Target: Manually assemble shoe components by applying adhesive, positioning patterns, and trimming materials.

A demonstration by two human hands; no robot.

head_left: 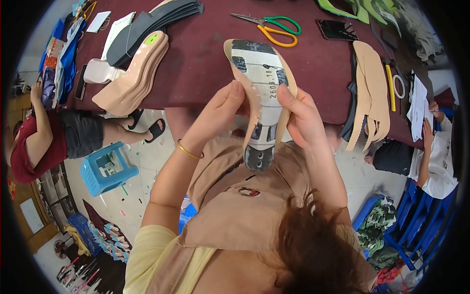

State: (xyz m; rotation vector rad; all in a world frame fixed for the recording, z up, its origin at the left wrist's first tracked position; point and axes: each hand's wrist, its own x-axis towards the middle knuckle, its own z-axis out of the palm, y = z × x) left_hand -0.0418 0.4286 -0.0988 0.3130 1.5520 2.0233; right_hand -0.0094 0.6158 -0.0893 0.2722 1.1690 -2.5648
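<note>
I hold a shoe insole (263, 93) upright in front of me, its grey-and-white printed underside facing me and a beige covering wrapped around its edges. My left hand (223, 109) pinches the beige edge on the insole's left side. On the right side, my right hand (299, 115) grips the edge, with the thumb pressed on the printed face. A thin gold bangle (188, 150) sits on my left wrist. Both hands are over the near edge of the dark red table (196, 59).
On the table lie green- and orange-handled scissors (274, 28), a stack of beige insoles (134, 78), dark soles (152, 24), a black phone (336, 29) and beige cut pieces (372, 88). A person sits at the left (44, 142), another at the right (431, 157). A blue stool (105, 169) stands on the floor.
</note>
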